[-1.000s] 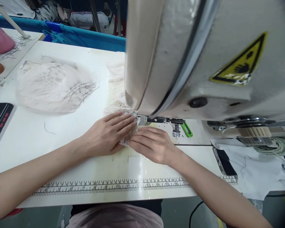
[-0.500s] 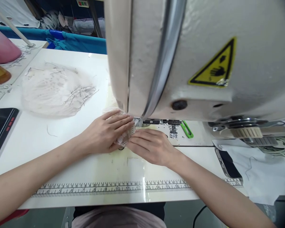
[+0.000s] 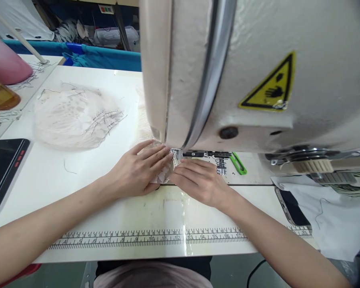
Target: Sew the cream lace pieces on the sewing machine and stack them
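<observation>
A piece of pale lace fabric (image 3: 165, 174) with a dotted edge lies under the head of the sewing machine (image 3: 186, 80). My left hand (image 3: 139, 170) rests flat on its left side, fingers stretched out. From the right, my right hand (image 3: 199, 180) has its fingers pressed together on the lace's near right edge. Just beyond the fingertips is the metal presser foot area (image 3: 195, 154), beside a small spring. The machine head and my fingers hide the needle and part of the lace.
A sheer white fabric bundle (image 3: 75, 118) with dark loose threads lies left. A black device (image 3: 6, 168) sits at the left edge. Green snips (image 3: 238, 163) lie behind my right hand; a phone (image 3: 292, 206) and white cloth (image 3: 333, 224) are right. A printed ruler (image 3: 150, 238) runs along the front.
The whole view has shifted slightly, so the table things appear further right. Both hands stay at the lace by the machine, and a little less of its near end shows.
</observation>
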Available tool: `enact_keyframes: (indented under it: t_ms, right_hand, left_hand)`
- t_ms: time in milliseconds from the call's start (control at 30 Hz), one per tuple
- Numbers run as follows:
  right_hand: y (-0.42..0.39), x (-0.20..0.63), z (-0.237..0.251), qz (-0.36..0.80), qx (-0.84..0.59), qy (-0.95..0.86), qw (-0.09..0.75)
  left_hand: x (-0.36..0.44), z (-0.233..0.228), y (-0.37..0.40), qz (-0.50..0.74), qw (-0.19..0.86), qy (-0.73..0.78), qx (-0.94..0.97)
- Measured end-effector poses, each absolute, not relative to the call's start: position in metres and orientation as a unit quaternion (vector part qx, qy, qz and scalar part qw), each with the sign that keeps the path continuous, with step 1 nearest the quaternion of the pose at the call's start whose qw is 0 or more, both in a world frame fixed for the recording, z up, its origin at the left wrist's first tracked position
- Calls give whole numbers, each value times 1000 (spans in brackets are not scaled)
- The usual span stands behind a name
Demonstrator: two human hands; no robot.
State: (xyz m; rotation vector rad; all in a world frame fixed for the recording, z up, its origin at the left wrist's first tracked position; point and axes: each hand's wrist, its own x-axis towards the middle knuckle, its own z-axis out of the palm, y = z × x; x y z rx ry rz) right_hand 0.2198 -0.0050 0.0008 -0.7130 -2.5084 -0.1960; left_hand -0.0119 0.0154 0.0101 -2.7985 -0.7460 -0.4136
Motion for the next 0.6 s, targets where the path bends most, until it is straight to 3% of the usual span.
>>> enact_keyframes:
  t_ms: [600]
  right_hand:
    - [1, 229, 3, -52, -324, -917, 227]
  left_hand:
    - [-12, 11, 15, -114, 104, -254, -955]
